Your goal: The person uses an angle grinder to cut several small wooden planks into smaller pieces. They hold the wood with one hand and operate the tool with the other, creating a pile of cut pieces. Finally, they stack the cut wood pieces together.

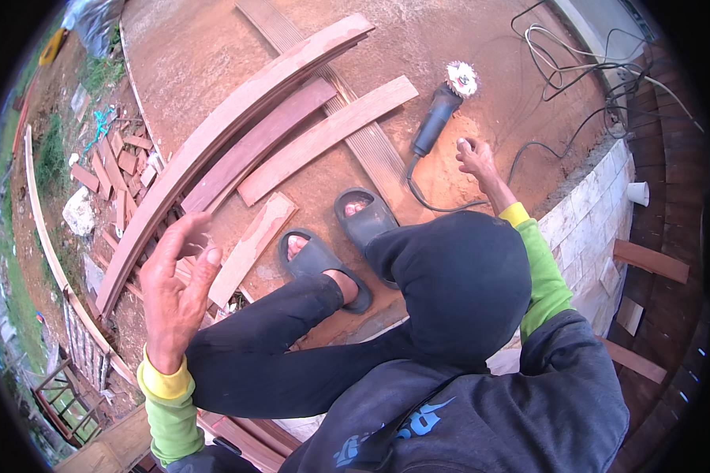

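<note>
My left hand [175,288] is raised at the left with its fingers bent and the thumb apart. It is open, with nothing between fingers and thumb, just over the end of a stack of long wooden planks [237,110]. Over the dusty ground to the right, my right hand [477,163] has its fingers loosely curled closed, and no object shows in them. Nearest to it lies a dark angle grinder [436,122] with a toothed, shiny disc [461,80], its cord curving round below. A short plank [252,251] lies beside my left sandal [319,264].
Another plank [331,138] rests across a ridged board [371,158]. Wood offcuts [114,169] and rubble lie at the left. Tangled cables [576,67] spread at the upper right. A white cup [638,193] stands beyond the tiled edge [580,229], near more wood pieces [651,262].
</note>
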`<state>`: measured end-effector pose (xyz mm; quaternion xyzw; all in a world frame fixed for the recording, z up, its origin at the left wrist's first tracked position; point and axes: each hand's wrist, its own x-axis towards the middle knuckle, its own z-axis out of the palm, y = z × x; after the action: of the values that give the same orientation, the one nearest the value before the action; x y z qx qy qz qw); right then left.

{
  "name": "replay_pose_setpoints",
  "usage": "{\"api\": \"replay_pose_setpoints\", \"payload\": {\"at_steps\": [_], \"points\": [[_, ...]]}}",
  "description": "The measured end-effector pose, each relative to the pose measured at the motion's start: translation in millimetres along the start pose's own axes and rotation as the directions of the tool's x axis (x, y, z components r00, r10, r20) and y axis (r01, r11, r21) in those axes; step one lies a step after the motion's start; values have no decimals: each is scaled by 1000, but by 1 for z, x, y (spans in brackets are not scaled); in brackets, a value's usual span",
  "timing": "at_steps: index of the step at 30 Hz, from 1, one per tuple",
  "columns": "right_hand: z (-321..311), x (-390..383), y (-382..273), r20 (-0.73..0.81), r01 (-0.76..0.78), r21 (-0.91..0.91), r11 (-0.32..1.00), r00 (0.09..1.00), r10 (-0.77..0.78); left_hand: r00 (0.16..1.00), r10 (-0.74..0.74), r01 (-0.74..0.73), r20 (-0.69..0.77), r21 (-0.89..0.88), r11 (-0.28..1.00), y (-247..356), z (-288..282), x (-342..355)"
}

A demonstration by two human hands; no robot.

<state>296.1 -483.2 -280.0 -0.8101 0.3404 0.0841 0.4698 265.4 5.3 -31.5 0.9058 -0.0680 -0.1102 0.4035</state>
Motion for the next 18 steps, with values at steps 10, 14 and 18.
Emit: {"api": "replay_pose_setpoints", "payload": {"at_steps": [10, 14, 18], "points": [[104, 98, 19, -190, -175, -156, 972, 971, 144, 804, 268, -266, 530, -82, 961, -52, 221, 149], [101, 107, 18, -268, -175, -117, 978, 954, 138, 929, 206, -107, 307, -310, 945, -43, 307, 183], [88, 91, -9, -54, -185, 376, 908, 974, 220, 979, 167, -116, 118, -349, 930, -35, 365, 200]]}}
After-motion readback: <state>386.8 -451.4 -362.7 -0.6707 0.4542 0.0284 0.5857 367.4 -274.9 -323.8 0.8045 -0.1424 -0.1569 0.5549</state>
